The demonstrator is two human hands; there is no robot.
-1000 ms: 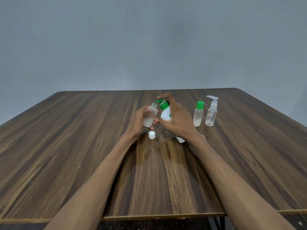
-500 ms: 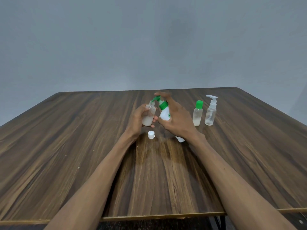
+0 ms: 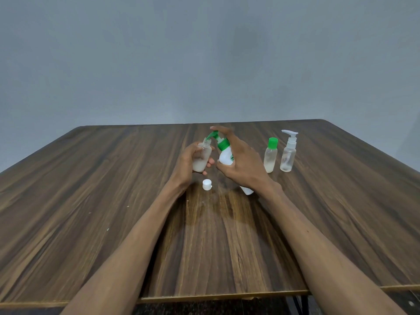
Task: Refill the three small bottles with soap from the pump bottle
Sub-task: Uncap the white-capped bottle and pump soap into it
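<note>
Filling the first bottle (image 3: 201, 158) (cap off), gripped by the left hand (image 3: 189, 163); right hand (image 3: 241, 164) holds the pump bottle (image 3: 225, 153), next pressing with spout over neck.

The pump bottle (image 3: 225, 155) tips further left — green nozzle (image 3: 212, 134) now above the small bottle (image 3: 201, 159).

Table (image 3: 113, 201) is showing dark brown streaked woodgrain; pump bottle (image 3: 225, 156) white with green pump; loose cap (image 3: 207, 184) white; one small bottle (image 3: 270, 159) green-capped; wall (image 3: 204, 53) plain grey.
</note>
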